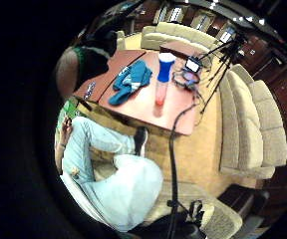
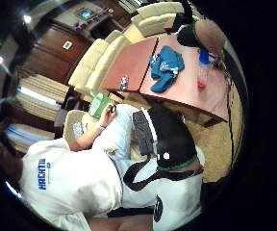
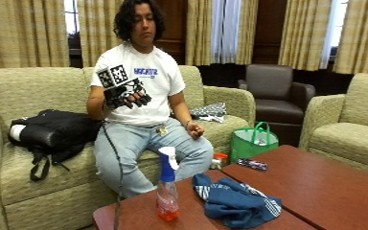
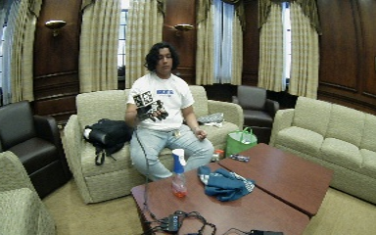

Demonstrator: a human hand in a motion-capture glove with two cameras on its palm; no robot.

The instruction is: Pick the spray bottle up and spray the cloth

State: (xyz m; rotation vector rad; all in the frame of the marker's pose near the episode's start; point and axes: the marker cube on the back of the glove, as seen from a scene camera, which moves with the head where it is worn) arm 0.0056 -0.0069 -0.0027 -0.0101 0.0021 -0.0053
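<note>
A spray bottle [image 3: 166,188] with a blue and white head and a little red liquid stands upright on the brown table [image 3: 311,191], near its edge facing the person. A crumpled blue cloth [image 3: 235,202] lies just beside it on the table. My gloved right hand [image 3: 127,98] is raised in front of my chest, well above and away from the table, fingers loosely curled and holding nothing. The bottle [image 1: 163,79] and cloth [image 1: 131,80] appear far off in the little finger side palm view, and the bottle [image 2: 203,70] and cloth [image 2: 166,67] also in the thumb side view.
I sit on a beige sofa [image 3: 31,91] with a black bag [image 3: 53,132] beside me. A green bag [image 3: 254,141] stands on the floor by the sofa. A small dark object [image 3: 252,164] lies at the table's far edge. Cables and a power strip [image 4: 175,223] lie on the table's near end.
</note>
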